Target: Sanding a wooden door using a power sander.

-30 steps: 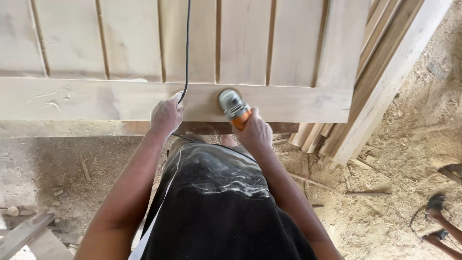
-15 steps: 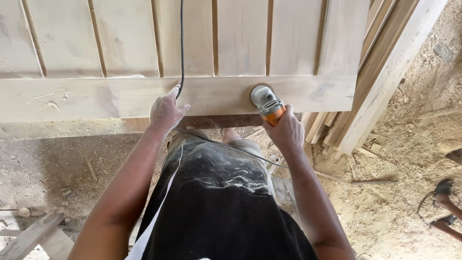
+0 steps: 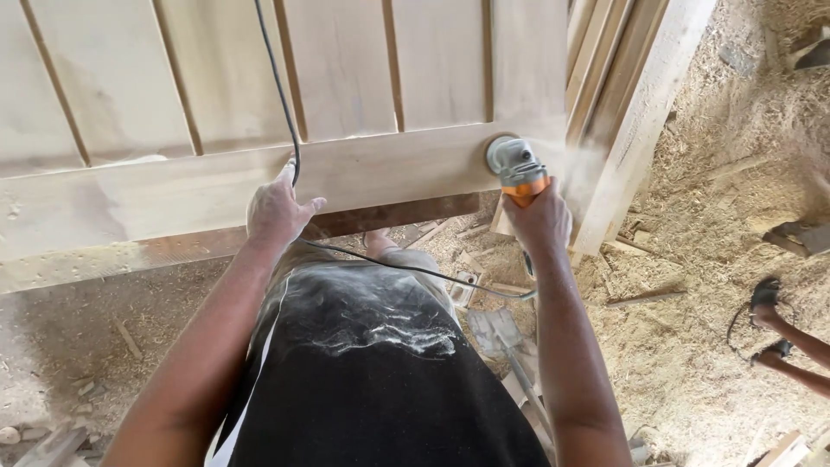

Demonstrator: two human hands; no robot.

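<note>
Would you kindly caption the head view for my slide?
Right hand runs an orange-and-grey sander along a wooden door; left hand steadies the cord.

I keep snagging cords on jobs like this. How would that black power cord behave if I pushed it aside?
The black cord is probably floppy: it sags in a loop below the left hand. Likely light, since a few fingers hold it. It may drag back, being joined to the sander.

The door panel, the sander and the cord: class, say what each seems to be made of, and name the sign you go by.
Door panel: pale bare wood, unfinished; grain and a dusty matt face show.
Sander: grey metal-looking head, orange body probably plastic; held in the right hand.
Cord: black, likely rubber or plastic sheath; it bends freely by the left hand.
</note>
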